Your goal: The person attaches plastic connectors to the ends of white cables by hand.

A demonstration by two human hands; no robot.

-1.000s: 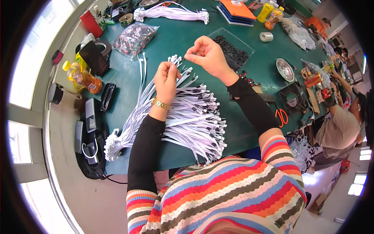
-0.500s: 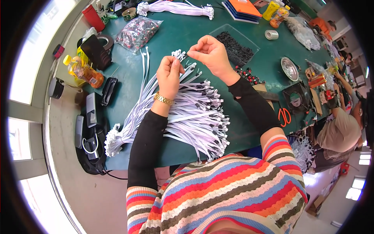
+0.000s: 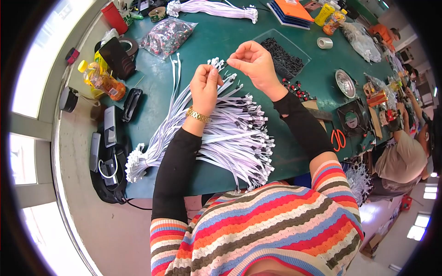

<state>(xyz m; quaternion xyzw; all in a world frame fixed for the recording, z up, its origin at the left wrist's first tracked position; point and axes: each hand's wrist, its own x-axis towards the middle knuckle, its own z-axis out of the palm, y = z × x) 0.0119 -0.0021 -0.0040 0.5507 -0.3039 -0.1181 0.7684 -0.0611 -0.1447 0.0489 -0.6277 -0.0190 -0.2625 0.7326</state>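
A large fanned pile of white flat cables with black end connectors (image 3: 225, 138) lies on the green table (image 3: 216, 37). My left hand (image 3: 205, 85), with a gold watch at the wrist, pinches the connector end of one cable (image 3: 216, 63) above the pile. My right hand (image 3: 253, 62) is raised just to the right, with its fingertips closed on a small dark piece that is too small to make out. Right behind it lies a clear tray of small black parts (image 3: 285, 55).
A bag of dark parts (image 3: 168, 36), another white cable bundle (image 3: 212, 8), a tape roll (image 3: 325, 43), orange scissors (image 3: 338, 138), a metal dish (image 3: 345, 83) and bottles (image 3: 103, 80) surround me. Another person (image 3: 405, 152) sits at the right. Phones and a black bag (image 3: 108, 152) are at the left edge.
Both hands have stayed over the top of the pile. My right hand has drawn a little closer to the left hand's cable end.
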